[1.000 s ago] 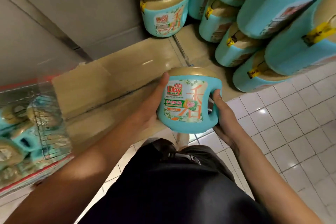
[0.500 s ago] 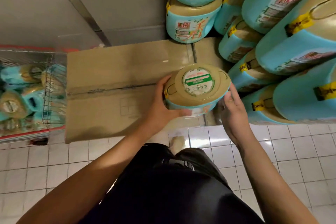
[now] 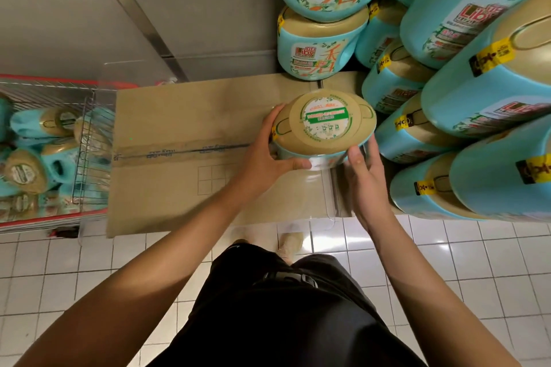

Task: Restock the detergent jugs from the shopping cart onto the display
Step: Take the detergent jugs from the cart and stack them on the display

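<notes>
A teal detergent jug (image 3: 325,124) with a gold lid stands upright on the cardboard display base (image 3: 185,134), seen from above. My left hand (image 3: 268,155) grips its left side, thumb curled across the front. Against its right side lies my right hand (image 3: 365,176), fingers fairly straight. A stack of matching jugs (image 3: 465,92) fills the display just right of it, and two more (image 3: 320,48) stand stacked behind it. The red wire shopping cart (image 3: 86,140) at the left holds several more jugs (image 3: 26,158).
A grey wall with a metal strip (image 3: 131,6) rises behind the cardboard. White floor tiles (image 3: 89,265) lie below, with my dark shorts and shoes in the lower middle. The stacked jugs on the right overhang the base's edge.
The jug was tilted with its label facing me one second ago; it now stands upright on the cardboard, further right next to the stack. My view has swung down and the cart shows more.
</notes>
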`<action>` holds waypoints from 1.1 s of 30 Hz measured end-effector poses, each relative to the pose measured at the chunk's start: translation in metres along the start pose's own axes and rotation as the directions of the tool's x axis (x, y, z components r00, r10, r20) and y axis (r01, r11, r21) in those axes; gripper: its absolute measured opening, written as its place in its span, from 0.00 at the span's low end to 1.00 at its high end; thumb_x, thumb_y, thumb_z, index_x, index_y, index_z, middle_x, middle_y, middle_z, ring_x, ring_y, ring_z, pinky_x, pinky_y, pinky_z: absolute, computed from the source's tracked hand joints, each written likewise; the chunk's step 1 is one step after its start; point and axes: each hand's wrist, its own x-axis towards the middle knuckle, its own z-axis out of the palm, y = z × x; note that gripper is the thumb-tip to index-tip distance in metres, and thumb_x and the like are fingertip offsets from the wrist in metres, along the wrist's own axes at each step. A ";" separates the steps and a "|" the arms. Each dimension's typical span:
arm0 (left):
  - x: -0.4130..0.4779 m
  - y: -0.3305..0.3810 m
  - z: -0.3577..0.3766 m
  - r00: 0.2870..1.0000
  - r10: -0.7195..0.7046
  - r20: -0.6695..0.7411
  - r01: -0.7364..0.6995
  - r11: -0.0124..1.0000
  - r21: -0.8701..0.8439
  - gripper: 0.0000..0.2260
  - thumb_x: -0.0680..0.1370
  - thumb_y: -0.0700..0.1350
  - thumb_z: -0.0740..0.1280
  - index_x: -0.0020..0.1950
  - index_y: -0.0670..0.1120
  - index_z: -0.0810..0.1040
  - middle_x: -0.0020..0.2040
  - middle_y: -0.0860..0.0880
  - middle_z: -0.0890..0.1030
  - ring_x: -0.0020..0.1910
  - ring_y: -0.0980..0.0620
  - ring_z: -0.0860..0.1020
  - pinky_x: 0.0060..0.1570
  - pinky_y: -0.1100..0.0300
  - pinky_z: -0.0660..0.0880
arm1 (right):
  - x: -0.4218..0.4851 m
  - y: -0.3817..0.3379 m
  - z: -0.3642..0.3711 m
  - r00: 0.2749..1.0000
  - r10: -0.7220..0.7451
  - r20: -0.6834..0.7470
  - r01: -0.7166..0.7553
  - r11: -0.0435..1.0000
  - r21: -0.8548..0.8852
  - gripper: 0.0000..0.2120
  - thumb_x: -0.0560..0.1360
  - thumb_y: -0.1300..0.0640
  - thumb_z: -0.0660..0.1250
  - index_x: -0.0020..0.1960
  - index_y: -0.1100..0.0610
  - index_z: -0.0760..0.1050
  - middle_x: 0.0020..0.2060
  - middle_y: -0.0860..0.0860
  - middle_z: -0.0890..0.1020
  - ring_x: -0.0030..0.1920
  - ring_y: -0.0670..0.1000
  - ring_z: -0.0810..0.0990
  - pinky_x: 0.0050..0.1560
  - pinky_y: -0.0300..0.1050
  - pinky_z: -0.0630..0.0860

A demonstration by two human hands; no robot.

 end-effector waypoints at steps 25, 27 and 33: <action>0.102 0.038 -0.004 0.995 0.010 -0.099 0.000 0.995 0.099 0.49 0.65 0.50 0.86 0.81 0.52 0.65 0.72 0.55 0.78 0.68 0.58 0.76 0.66 0.59 0.77 | 0.091 -0.025 0.027 0.983 0.092 -0.160 -0.080 0.993 0.083 0.31 0.75 0.32 0.67 0.71 0.48 0.75 0.61 0.38 0.84 0.65 0.40 0.80 0.77 0.53 0.71; 0.102 0.040 -0.004 0.996 0.006 -0.086 0.002 0.996 0.094 0.51 0.66 0.50 0.86 0.83 0.51 0.62 0.74 0.53 0.76 0.72 0.55 0.74 0.71 0.52 0.76 | 0.091 -0.025 0.029 0.982 0.077 -0.174 -0.062 0.994 0.092 0.26 0.74 0.32 0.68 0.66 0.46 0.76 0.56 0.36 0.86 0.62 0.39 0.82 0.75 0.52 0.73; 0.092 0.035 0.000 0.991 -0.018 -0.130 0.036 0.990 0.136 0.49 0.69 0.52 0.84 0.84 0.48 0.62 0.76 0.51 0.75 0.70 0.58 0.74 0.66 0.64 0.76 | 0.081 -0.024 0.035 0.974 0.112 -0.200 -0.074 0.980 0.186 0.14 0.85 0.43 0.64 0.66 0.49 0.77 0.60 0.42 0.86 0.63 0.41 0.82 0.71 0.48 0.76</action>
